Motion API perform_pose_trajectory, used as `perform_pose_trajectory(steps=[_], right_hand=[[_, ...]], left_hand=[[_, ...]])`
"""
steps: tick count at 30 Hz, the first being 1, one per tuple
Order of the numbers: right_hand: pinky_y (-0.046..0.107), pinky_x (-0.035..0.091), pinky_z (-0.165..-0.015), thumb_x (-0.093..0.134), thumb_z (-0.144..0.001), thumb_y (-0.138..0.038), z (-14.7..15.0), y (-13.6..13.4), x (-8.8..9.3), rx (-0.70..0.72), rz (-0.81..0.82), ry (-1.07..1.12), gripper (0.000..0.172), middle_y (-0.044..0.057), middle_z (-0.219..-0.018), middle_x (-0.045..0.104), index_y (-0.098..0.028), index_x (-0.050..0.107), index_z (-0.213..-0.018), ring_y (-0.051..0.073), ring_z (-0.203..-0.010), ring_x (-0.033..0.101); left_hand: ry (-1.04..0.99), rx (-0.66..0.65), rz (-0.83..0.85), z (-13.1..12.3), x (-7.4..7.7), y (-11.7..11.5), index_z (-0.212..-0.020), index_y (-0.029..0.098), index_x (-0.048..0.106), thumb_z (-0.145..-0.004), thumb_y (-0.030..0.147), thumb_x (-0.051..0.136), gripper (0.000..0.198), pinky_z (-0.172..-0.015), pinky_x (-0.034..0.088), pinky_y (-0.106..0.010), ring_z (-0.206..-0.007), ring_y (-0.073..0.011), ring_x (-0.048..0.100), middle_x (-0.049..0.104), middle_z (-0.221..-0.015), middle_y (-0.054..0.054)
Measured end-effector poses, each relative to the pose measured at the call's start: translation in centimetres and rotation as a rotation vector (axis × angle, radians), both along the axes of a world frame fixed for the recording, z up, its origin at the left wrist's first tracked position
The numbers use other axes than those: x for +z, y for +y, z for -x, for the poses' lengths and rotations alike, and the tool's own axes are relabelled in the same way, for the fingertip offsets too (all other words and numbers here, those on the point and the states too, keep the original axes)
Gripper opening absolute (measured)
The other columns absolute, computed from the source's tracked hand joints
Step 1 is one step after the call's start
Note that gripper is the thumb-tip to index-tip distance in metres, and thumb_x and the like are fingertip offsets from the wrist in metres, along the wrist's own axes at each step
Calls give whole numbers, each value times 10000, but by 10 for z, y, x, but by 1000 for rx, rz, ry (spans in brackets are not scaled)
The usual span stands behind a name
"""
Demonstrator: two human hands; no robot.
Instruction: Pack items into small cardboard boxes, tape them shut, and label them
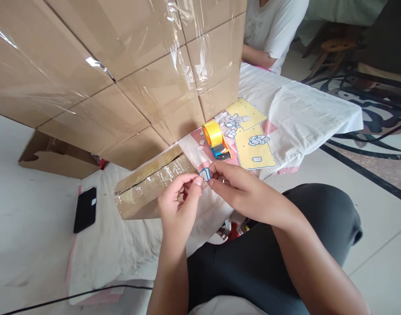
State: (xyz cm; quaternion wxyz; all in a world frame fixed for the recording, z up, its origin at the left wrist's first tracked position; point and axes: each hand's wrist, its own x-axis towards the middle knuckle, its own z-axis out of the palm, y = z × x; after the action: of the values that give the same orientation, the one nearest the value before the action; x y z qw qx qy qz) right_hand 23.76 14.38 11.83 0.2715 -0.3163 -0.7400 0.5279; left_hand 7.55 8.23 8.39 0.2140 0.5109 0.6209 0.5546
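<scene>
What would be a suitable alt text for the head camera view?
The left hand and right hand pinch a small blue-edged item. Yellow sheets and a yellow roll lie on cloth beside stacked cardboard boxes.

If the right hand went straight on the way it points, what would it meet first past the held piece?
Likely the left hand, just across the piece; exact depth is unclear.

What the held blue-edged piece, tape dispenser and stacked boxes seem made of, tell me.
Blue-edged piece: flat and pale, perhaps plastic or card; finish unclear.
Tape dispenser: likely plastic, its yellow part smooth and shiny.
Stacked boxes: matte brown cardboard, by their flat panels, under glinting clear tape.
</scene>
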Motion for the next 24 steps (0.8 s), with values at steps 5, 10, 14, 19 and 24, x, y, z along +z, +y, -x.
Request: perform_pose_trajectory(steps=[5,10,14,19,24], right_hand=[[270,348,-633,470,-1004,-307,-1,3,0,26,88,78,214,-20,-780,499,-194,535,-834,127,-721,451],[263,302,-588,501,-971,-259,-9,5,-2,0,51,98,220,-37,-714,433,-192,515,-762,113,-660,393],[257,307,-592,509,-973,-248,-20,4,-5,-22,46,118,223,-37,-717,443,-189,517,-759,107,-649,397],[258,333,-617,533,-975,-252,-31,4,-10,-78,4,153,208,-23,-728,502,-182,571,-784,118,-685,436],[255,328,-602,547,-959,-233,-40,4,-12,-127,4,123,212,-28,-694,506,-175,599,-762,110,-660,430]], left_hand=[[20,-35,-13,0,2,-4,-863,244,735,-922,341,678,127,-560,467,-157,-606,-70,594,668,-679,57],[91,-74,-29,-2,2,-7,-871,237,730,-930,351,660,146,-582,468,-197,-639,-93,593,692,-745,37],[139,-123,4,-6,3,-3,-866,250,713,-936,335,655,124,-615,464,-196,-665,-88,592,670,-740,48],[135,-158,-4,-14,1,7,-963,274,700,-918,322,688,66,-582,429,-199,-649,-79,550,658,-777,52],[206,-181,-63,-25,-1,15,-962,278,674,-908,258,702,64,-586,396,-203,-636,-64,527,639,-791,66]])
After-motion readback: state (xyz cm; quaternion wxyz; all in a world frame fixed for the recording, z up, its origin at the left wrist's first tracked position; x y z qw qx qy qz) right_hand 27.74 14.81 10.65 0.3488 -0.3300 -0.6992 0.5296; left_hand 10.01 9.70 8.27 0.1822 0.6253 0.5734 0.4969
